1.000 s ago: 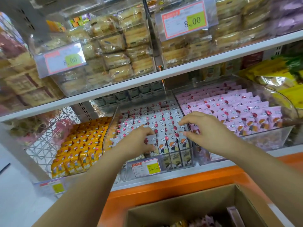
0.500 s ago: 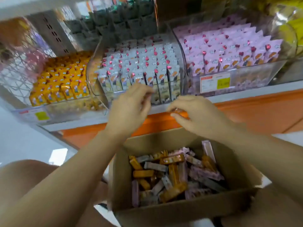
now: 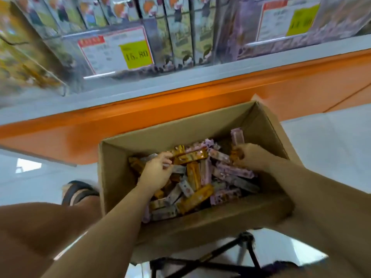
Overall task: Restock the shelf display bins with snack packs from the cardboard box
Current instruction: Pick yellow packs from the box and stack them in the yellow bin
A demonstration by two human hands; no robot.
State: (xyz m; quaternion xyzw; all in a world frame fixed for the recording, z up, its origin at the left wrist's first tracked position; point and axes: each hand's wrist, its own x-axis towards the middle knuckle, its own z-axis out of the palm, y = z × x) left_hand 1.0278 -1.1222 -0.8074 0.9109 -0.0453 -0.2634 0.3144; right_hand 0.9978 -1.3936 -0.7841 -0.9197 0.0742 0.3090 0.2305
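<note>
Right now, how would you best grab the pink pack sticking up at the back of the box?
Pinch the free top end of the pink pack from above: it stands nearly upright by the box wall, above the heap, just behind the right hand.

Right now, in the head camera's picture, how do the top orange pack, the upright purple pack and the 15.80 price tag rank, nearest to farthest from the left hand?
From the left hand:
1. orange pack, at its fingertips, atop the pile.
2. purple pack, upright in the far right corner of the box.
3. price tag, up on the shelf.
</note>
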